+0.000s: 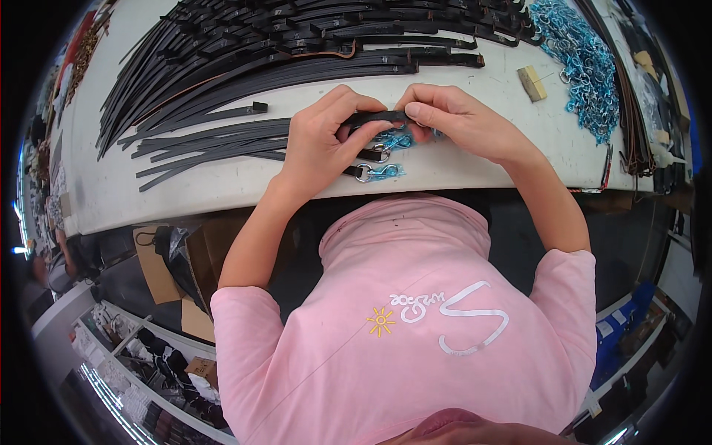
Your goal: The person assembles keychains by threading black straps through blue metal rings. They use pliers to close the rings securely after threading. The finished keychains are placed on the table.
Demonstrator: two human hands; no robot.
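Near the table's front edge, my left hand (324, 137) pinches a black strap (377, 118) close to its end. My right hand (461, 120) grips that same strap end between thumb and fingers, so the tip is partly hidden. Just below my fingers are metal snap hooks (384, 172) in blue plastic wrap, joined by rings to black strap ends. Another blue-wrapped hook (398, 139) shows between my hands; I cannot tell whether it is on the held strap. Several strap tails (211, 145) fan out leftward from under my left hand.
A thick heap of black straps (311, 33) covers the far side of the white table (96, 196). Blue-wrapped metal hooks (582, 74) are piled at the far right, with a small yellowish block (532, 83) beside them. Dark brown straps (632, 122) hang along the right edge.
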